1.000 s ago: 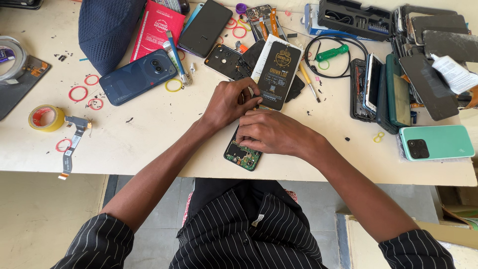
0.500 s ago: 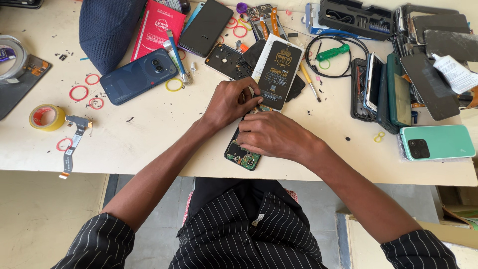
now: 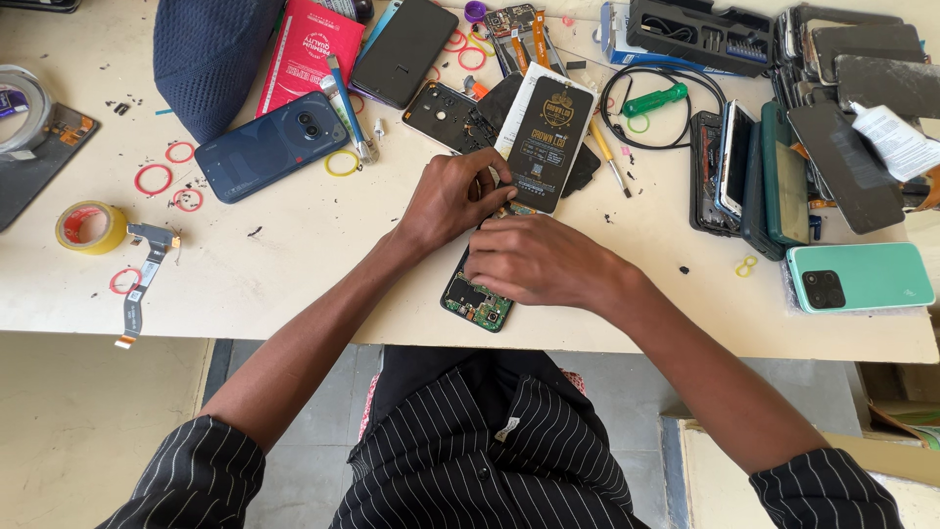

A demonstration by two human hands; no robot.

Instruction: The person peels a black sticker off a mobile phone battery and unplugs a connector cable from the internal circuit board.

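Head view: left hand (image 3: 452, 199) and right hand (image 3: 534, 260) both grip the opened phone (image 3: 477, 299) at the table (image 3: 294, 274) edge.

The cream tabletop (image 3: 294, 255) was pretty cluttered: a dark blue phone (image 3: 271, 147) lay face down near a blue knit cap (image 3: 211, 54) and a red packet (image 3: 311, 54), a yellow tape roll (image 3: 90, 227) sat by a loose flex cable (image 3: 142, 269), red rubber rings (image 3: 154, 178) were scattered about, a mint green phone (image 3: 860, 277) sat far right, and an opened phone with a green board (image 3: 477, 299) lay at the front edge.
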